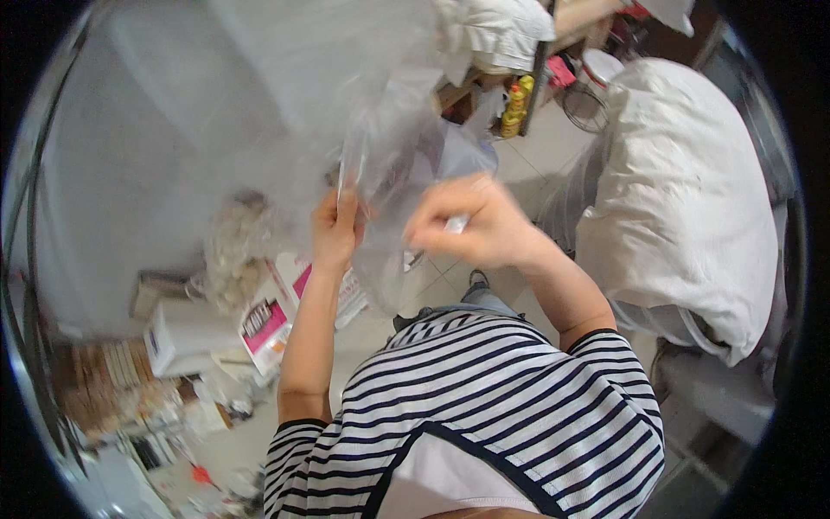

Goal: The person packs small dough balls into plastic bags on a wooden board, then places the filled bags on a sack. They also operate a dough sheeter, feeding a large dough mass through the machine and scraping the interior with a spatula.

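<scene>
A large translucent plastic sheet or bag (259,97) fills the upper left and hangs in front of me. My left hand (335,227) pinches a gathered edge of this plastic between thumb and fingers. Close by on the right, my right hand (480,220) is raised with its fingers curled, blurred by motion. A small white patch shows inside that curl; whether it is a held piece or background seen through the gap is unclear. Through the plastic, the things behind look hazy.
A bulky white cloth bundle (674,207) stands at the right. Yellow bottles (515,107) are by a table leg at the top. At lower left are a white box (188,337), a printed pink-and-white bag (269,324) and a clear bag of pale round items (237,253).
</scene>
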{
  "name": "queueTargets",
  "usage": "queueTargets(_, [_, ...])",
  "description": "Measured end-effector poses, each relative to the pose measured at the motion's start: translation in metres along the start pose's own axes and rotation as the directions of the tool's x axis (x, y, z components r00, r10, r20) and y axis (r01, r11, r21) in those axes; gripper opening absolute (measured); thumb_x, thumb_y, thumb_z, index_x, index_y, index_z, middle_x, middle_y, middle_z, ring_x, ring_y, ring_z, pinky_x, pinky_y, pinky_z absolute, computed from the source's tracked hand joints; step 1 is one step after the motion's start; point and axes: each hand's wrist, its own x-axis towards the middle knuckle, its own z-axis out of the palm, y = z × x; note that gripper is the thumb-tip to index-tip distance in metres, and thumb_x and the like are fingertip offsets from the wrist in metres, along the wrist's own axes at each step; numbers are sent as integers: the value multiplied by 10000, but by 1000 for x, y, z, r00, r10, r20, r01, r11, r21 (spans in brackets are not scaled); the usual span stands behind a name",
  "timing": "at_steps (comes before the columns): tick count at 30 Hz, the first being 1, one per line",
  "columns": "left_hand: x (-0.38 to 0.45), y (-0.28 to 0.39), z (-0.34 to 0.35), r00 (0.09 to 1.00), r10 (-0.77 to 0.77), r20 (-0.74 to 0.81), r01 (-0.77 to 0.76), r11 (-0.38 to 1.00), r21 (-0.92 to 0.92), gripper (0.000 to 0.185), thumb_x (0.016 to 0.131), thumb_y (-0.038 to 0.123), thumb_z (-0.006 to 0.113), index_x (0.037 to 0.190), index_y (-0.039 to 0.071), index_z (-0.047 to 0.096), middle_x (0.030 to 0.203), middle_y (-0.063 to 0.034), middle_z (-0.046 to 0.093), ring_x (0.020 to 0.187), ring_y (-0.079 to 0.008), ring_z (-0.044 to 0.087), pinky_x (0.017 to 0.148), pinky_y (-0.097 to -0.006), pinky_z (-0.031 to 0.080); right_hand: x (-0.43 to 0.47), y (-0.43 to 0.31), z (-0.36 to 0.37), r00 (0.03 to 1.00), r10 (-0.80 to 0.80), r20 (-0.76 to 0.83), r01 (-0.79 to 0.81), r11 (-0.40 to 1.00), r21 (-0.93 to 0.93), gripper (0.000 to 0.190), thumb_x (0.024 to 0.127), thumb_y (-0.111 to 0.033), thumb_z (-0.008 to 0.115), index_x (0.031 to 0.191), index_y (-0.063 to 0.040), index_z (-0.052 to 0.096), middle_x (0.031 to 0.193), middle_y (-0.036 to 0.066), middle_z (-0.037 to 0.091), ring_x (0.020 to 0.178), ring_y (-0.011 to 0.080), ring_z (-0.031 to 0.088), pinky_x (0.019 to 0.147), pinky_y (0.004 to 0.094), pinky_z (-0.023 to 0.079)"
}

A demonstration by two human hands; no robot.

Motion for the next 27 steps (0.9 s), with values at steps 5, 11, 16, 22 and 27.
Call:
queueTargets(5, [-110, -40, -99, 988, 65, -141, -58, 997, 50, 394, 969, 271, 548, 1318, 89, 540, 728, 30, 629, 497, 11, 361, 455, -168, 290, 49, 21, 58, 981, -16, -194, -78, 879, -470, 307, 758, -162, 769, 974, 2, 624, 966, 56, 629, 812, 117, 587, 732, 255, 479])
queueTargets(11, [-225, -63, -173, 902, 163, -399, -10, 933, 359, 461, 902, 184, 622, 1331, 52, 518, 820, -25, 660, 672, -97, 536, 648, -237, 453, 63, 60, 201, 812, 435, 389, -488, 872, 43, 246, 777, -202, 751, 874, 9, 671, 756, 30, 638, 685, 116, 550, 649, 272, 460])
queueTargets(16, [-307, -69, -214, 556, 647, -522, 342, 393, 853, 557, 754, 126, 721, 1276, 50, 544, 1107, -152, 605, 959, -332, 568, 824, -397, 479, 47, 74, 317, 754, 404, 518, -380, 911, -159, 245, 832, -250, 691, 774, -13, 667, 664, 22, 602, 599, 62, 479, 572, 259, 410])
queueTargets(22, [-377, -79, -195, 474, -157, -866, 266, 963, -29, 339, 829, 195, 708, 1106, 35, 595, 939, -53, 621, 844, -162, 595, 737, -285, 485, 3, 63, 431, 422, 421, 803, -582, 805, -116, 241, 791, -205, 734, 714, -6, 620, 623, -2, 591, 587, 61, 498, 551, 227, 407])
queueTargets(27, [-393, -91, -211, 398, -399, -826, -108, 874, -474, 219, 878, 218, 673, 964, 29, 603, 875, -20, 615, 763, -97, 566, 692, -234, 464, -22, 52, 515, 349, 240, 906, -527, 849, -22, 207, 751, -157, 759, 716, -4, 624, 636, 17, 617, 586, 65, 529, 531, 237, 425])
